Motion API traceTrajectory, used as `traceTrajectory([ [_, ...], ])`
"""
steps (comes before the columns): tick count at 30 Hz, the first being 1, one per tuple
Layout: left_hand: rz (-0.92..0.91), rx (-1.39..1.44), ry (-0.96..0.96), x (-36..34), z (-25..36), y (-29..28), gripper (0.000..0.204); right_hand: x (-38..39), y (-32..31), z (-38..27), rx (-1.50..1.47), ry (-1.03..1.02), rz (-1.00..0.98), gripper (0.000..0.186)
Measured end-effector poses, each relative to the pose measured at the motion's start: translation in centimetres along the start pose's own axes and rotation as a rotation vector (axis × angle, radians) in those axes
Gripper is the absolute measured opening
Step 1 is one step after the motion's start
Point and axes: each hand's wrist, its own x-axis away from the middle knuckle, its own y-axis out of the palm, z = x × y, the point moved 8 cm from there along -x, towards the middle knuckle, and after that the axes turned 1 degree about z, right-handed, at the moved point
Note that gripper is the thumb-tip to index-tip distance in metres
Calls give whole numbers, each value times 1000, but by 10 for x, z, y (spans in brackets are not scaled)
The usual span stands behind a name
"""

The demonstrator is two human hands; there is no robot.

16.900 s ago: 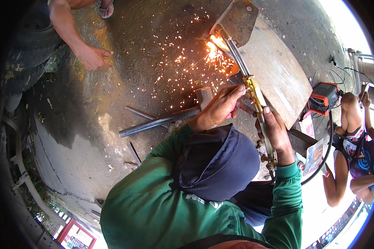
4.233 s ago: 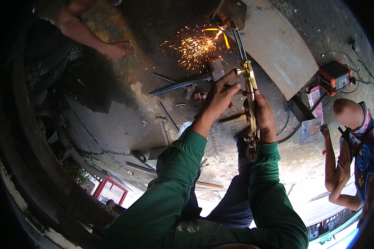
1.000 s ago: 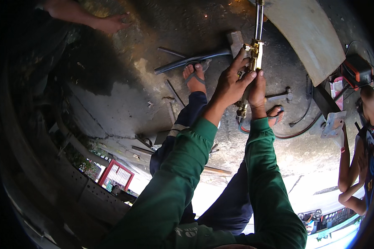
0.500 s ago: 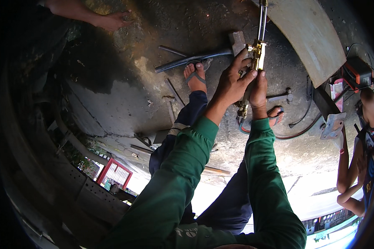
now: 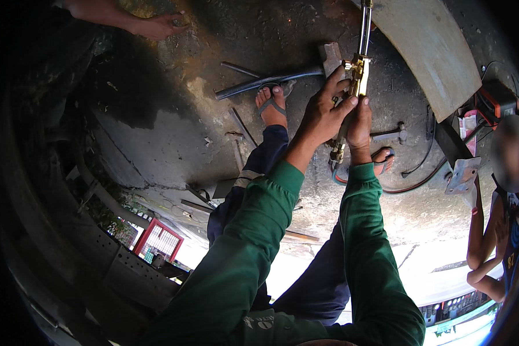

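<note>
My left hand (image 5: 327, 112) and my right hand (image 5: 357, 127) are closed on a brass cutting torch (image 5: 360, 75) with long silver tubes reaching up past the top edge, so its tip is hidden from view. My left fingers wrap by the valve knob; my right hand is lower on the handle. Red and dark hoses (image 5: 401, 188) trail from the torch's lower end. Left of the tubes, a heavy hammer head (image 5: 329, 55) lies on the ground near a long dark bar (image 5: 259, 81). A small hammer (image 5: 395, 134) rests right of my right hand.
A large steel plate (image 5: 427, 57) lies upper right, beside an orange-black machine (image 5: 496, 98) with cables and a bent metal bracket (image 5: 461, 176). A co-worker's hand (image 5: 161, 26) hangs at upper left; another person (image 5: 507, 242) is at the right rim. My sandalled feet stand on stained concrete.
The bright spark shower of the earlier frames has gone, leaving a tiny red glow. The torch has shifted up and right since 4.2 seconds ago; over the last second it barely moves.
</note>
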Motion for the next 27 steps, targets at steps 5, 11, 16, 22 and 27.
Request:
traceTrajectory([
  [5, 2, 0, -6, -3, 3, -1, 68, 0, -1, 0, 21, 15, 11, 66],
  [11, 35, 10, 9, -4, -2, -2, 66, 2, 1, -7, 48, 27, 10, 63],
  [16, 27, 30, 3, -5, 5, -1, 65, 4, 4, -14, 76, 10, 4, 62],
  [22, 37, 58, -39, -5, 2, 0, 62, 6, -1, -11, 89, 89, -3, 63],
  [27, 46, 96, 18, -7, 5, 2, 58, 7, -7, -11, 79, 78, 45, 66],
])
